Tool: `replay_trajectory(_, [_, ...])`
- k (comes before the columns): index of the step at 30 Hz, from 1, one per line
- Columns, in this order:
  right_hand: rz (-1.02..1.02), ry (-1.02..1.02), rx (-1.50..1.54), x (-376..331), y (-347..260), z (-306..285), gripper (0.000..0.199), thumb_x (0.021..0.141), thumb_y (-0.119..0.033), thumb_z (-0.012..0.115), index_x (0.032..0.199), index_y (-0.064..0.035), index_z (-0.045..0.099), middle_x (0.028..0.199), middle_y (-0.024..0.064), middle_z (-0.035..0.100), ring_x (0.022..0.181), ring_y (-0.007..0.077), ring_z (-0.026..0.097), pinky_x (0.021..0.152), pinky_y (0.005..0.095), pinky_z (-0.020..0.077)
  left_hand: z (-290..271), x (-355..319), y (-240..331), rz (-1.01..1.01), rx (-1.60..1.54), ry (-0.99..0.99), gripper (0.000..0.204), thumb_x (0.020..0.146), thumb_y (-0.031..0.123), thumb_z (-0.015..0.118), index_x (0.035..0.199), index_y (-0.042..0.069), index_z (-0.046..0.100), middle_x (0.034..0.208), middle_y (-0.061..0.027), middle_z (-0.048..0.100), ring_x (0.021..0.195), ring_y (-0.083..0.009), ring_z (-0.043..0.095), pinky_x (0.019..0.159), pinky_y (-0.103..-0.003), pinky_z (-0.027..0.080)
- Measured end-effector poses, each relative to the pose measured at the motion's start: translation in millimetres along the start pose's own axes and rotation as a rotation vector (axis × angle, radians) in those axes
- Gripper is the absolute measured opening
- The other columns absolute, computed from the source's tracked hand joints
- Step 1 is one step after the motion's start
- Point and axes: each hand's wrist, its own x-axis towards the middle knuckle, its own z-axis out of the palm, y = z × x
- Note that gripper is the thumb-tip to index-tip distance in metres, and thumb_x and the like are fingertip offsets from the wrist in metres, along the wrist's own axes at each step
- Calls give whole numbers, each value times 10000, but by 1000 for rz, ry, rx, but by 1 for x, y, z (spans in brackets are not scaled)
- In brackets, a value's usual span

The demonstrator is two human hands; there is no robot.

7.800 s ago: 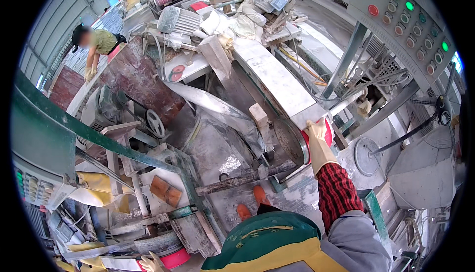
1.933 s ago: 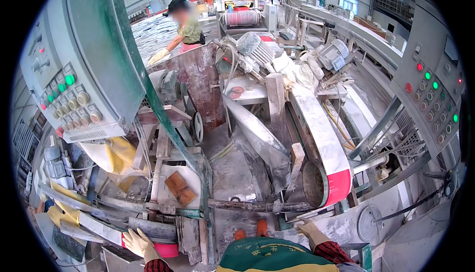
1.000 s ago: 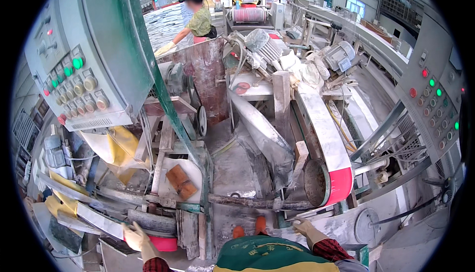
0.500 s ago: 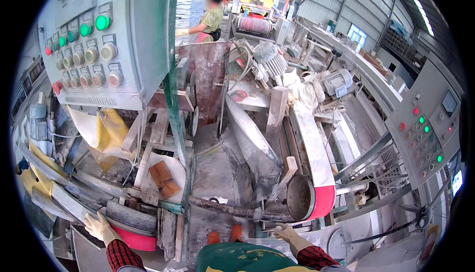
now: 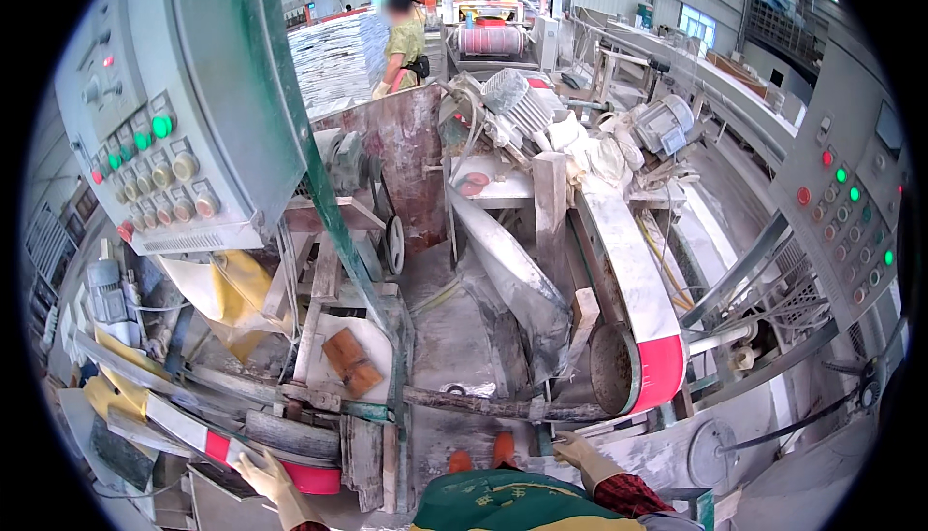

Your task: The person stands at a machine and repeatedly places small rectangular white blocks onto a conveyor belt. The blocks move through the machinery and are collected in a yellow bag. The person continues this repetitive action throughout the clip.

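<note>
Since half a second ago — the view has swung slightly right; both gloved hands hold as before. Left hand (image 5: 259,473): flat, fingers spread, on a red-and-white roller (image 5: 280,463) at lower left — cylindrical, dusty, long axis running left to right and tilting down toward the right. Right hand (image 5: 572,451): resting on a grey, slurry-caked machine frame (image 5: 619,434), grip unclear. Nearby: red-banded belt wheel (image 5: 643,372), grey control panel (image 5: 164,135) with round coloured buttons.
</note>
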Motion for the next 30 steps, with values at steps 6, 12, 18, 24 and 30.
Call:
replay_trajectory(6, [4,-13,366,-1,-27,13,547,857,-98,575,1367,-94,377,854,195,637,673,250,642,590,346,543,-27,-69,34,21,-261,-189,706,724,54,703,1345,-6,373,1393,-225,363,1288,-335,359,1091,-416,265])
replay_trajectory(12, [-163,-173,554,-3,-91,31,507,895,-117,563,1369,-128,384,913,138,652,684,198,638,602,311,542,-74,-155,188,-179,-1200,-963,652,699,-70,676,1298,-5,426,1325,-127,456,1221,-216,429,1033,-340,342])
replay_trajectory(18, [-377,-258,697,-105,-233,73,559,890,-89,558,1404,-133,342,995,81,630,807,146,602,767,280,497,-70,-207,312,1018,-980,-952,648,662,3,747,1254,-9,486,1343,-194,445,1259,-300,422,1045,-362,337])
replay_trajectory(24, [-601,57,715,-109,-228,29,610,814,23,521,1389,-121,376,735,-58,549,567,18,429,500,181,327,-99,-233,354,1399,-1209,-1039,618,711,30,742,1276,42,492,1367,-206,413,1295,-314,377,1061,-383,308])
replay_trajectory(30, [-492,773,780,-75,-184,-70,550,784,18,551,1320,-73,466,692,-30,545,503,59,437,445,216,346,-53,-163,299,1129,-896,-1049,499,754,23,691,1228,47,537,1345,-164,447,1270,-285,412,1024,-365,359])
